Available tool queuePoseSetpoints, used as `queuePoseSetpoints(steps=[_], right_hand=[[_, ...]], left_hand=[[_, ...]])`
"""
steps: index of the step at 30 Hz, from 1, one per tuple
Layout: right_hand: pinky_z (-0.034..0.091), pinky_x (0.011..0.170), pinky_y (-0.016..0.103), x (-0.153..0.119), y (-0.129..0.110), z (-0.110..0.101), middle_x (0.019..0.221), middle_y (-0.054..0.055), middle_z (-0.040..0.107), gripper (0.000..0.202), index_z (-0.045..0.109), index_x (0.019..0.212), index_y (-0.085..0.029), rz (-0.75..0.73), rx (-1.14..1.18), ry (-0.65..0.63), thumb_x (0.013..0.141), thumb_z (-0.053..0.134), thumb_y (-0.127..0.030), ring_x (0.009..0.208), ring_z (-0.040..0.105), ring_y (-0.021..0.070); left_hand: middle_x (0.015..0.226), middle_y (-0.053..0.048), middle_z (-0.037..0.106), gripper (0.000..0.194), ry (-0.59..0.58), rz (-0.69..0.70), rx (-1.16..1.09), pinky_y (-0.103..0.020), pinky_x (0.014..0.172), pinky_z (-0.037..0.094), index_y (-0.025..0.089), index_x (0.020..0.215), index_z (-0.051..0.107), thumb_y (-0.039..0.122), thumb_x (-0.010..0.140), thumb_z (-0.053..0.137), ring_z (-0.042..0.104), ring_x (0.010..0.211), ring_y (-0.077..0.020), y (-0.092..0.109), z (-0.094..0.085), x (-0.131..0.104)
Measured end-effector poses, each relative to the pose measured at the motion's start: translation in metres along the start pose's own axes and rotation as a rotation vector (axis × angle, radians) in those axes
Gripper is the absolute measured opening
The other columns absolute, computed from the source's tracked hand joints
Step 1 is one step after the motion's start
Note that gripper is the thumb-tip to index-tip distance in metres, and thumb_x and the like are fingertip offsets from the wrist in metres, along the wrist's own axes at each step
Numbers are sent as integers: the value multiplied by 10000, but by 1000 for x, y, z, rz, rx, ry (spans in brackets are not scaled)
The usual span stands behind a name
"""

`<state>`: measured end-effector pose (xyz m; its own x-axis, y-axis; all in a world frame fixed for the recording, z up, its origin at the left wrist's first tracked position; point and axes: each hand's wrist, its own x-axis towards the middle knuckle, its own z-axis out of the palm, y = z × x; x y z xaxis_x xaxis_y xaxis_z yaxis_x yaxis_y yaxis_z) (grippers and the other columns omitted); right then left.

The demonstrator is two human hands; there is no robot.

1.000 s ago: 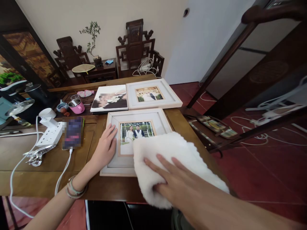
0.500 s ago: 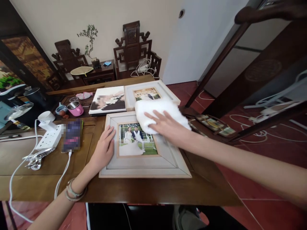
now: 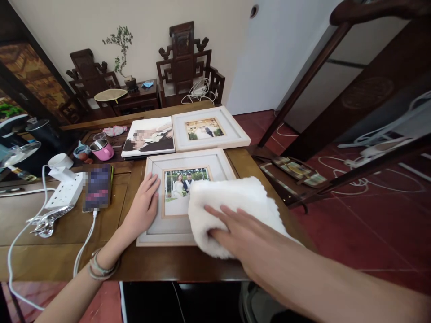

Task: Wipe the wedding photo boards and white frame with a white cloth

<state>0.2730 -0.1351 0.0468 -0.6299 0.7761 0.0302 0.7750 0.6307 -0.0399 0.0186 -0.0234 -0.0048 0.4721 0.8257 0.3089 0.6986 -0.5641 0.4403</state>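
Note:
A pale framed photo [image 3: 173,235] lies flat on the wooden table [image 3: 168,267], its picture showing two people outdoors. On the frame's left edge rests my left hand [image 3: 144,208], fingers extended and holding nothing. My right hand [image 3: 235,233] presses a fluffy white cloth [image 3: 242,195] down over the frame's lower right part, its fingers spread and partly sunk into the pile. The cloth covers the right side of the picture and the frame's near right corner.
Behind lie a second framed photo [image 3: 232,123] and a white-edged picture [image 3: 153,143]. To the left are a phone [image 3: 97,186], a power strip [image 3: 67,188] with cables, and a pink mug [image 3: 103,150]. Dark carved chairs [image 3: 183,63] stand beyond the table.
My right hand and the cloth have moved from the frame's far right corner toward me, uncovering the second framed photo. My left hand stays on the frame's left edge. The view has shifted slightly.

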Motion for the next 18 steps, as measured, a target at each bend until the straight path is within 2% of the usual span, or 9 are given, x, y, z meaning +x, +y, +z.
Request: queuePoseSetpoints(steps=[5,8,10,14,16,18], right_hand=[[388,1019,536,40,47,-4,1406,233,443,603,586,1171,-107,61,-34,7,615,491,106,1264,443,391],[362,1034,544,48,57,1,1396,236,451,588,593,1143,-96,48,-89,46,614,456,122,1275,434,377],[368,1023,557,42,49,6,1380,233,470,559,615,1104,-110,39,-104,49,601,494,102,1261,444,398],[428,947,600,7,14,11,1353,228,502,460,655,1024,-153,33,29,31,587,606,-16,1205,475,461],[469,931,556,-10,0,8,1347,166,530,435,653,1038,-201,16,123,5,639,578,-45,1185,514,408],[472,971,477,-18,-4,2,1337,98,552,550,613,1134,-239,3,180,-13,643,522,-8,1208,516,328]], left_hand=[[1445,-164,439,436,-18,-1,-2,-510,1152,246,105,1343,488,229,950,348,272,1417,-265,1,-2,0],[1440,-166,446,435,-5,-10,2,-503,1153,252,95,1337,493,225,950,343,280,1414,-261,1,-2,0],[1439,-161,449,432,13,-13,4,-498,1153,256,98,1333,497,223,951,342,286,1412,-254,1,-1,0],[1429,-158,462,426,30,-16,8,-483,1153,265,91,1319,510,218,949,343,299,1407,-245,1,1,0],[1426,-164,465,426,29,-16,12,-479,1153,266,81,1314,513,220,949,343,302,1406,-246,1,2,0],[1428,-170,460,430,24,-16,13,-478,1154,265,75,1317,509,228,950,345,299,1407,-250,1,2,0]])
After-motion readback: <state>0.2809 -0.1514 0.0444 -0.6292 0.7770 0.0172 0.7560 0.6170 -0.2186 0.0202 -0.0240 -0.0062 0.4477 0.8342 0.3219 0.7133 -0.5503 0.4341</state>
